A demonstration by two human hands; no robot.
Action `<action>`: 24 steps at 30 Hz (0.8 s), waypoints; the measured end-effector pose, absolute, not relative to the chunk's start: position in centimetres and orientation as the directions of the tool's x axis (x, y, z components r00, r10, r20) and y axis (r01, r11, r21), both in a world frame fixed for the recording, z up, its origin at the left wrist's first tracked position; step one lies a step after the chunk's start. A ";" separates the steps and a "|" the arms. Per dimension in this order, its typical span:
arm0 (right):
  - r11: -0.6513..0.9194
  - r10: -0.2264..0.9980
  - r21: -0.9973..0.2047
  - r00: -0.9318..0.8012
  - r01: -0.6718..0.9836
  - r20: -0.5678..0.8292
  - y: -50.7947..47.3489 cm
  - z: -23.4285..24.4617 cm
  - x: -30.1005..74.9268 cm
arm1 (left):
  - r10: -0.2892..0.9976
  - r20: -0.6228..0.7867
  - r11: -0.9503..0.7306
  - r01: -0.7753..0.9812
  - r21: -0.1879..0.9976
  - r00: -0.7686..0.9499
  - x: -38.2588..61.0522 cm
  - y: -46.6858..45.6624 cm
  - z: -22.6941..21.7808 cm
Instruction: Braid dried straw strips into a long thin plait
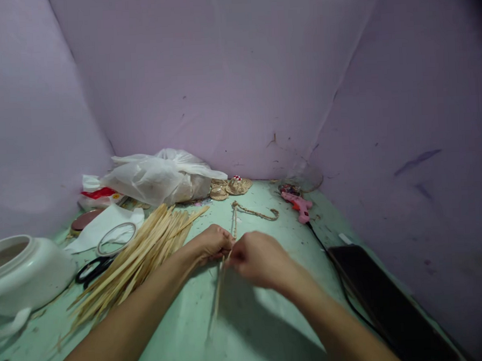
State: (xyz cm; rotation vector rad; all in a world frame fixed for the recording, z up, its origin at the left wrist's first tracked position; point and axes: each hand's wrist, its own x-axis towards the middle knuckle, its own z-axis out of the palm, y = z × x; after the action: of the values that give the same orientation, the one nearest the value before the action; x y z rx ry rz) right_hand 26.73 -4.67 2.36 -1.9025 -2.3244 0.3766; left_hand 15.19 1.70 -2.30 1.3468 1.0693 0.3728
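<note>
A thin braided cord (255, 212) of straw-coloured fibre runs across the table and ends in a hook-like curl. Its near end goes between my two hands, with loose strands (218, 292) hanging down toward me. My left hand (215, 243) is closed, pinching the braid from the left. Close against it, my right hand (256, 258) is also closed, with the strands at its fingertips; some blur softens its outline. Left of my hands lies a bundle of dry, flat straw strips (148, 255).
Black-handled scissors (92, 270), a tape roll (115, 238) and a white teapot-like pot (47, 266) stand left. A white plastic bag (160, 179) and woven pieces (238, 187) sit by the wall. Right are a pink glue gun (299, 204), its cord and a dark flat slab (384, 297).
</note>
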 end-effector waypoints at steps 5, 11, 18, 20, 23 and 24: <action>-0.067 0.984 -0.578 0.151 0.813 0.098 -2.1 2.2 30.5 | 0.723 -0.406 0.262 0.322 0.910 0.559 14.9 2.0 -2.3; -0.354 0.912 -0.868 -0.079 0.349 -0.404 -1.4 -1.6 28.0 | 0.729 -0.376 0.248 0.292 0.924 0.571 14.9 2.0 -2.7; -0.348 0.909 -0.848 -0.077 0.401 -0.409 -1.1 -2.7 28.4 | 0.791 -0.392 0.129 0.500 0.857 0.469 15.5 1.7 -2.2; -0.343 0.909 -0.847 -0.085 0.405 -0.409 -1.0 -3.0 28.6 | 0.839 -0.370 0.051 0.619 0.784 0.399 15.6 1.8 -2.4; -0.349 0.916 -0.858 -0.057 0.378 -0.398 -1.0 -3.4 28.5 | 0.879 -0.335 -0.031 0.742 0.670 0.339 15.3 1.9 -2.6; -0.359 0.916 -0.862 -0.043 0.358 -0.399 -1.0 -3.4 28.4 | 0.883 -0.334 -0.046 0.767 0.640 0.331 15.3 1.9 -2.5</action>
State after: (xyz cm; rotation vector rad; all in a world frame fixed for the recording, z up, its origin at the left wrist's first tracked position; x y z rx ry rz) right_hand 28.41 -0.98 -3.42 -1.7224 -1.3472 1.4083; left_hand 15.27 1.86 -2.48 1.8321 1.4616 0.1913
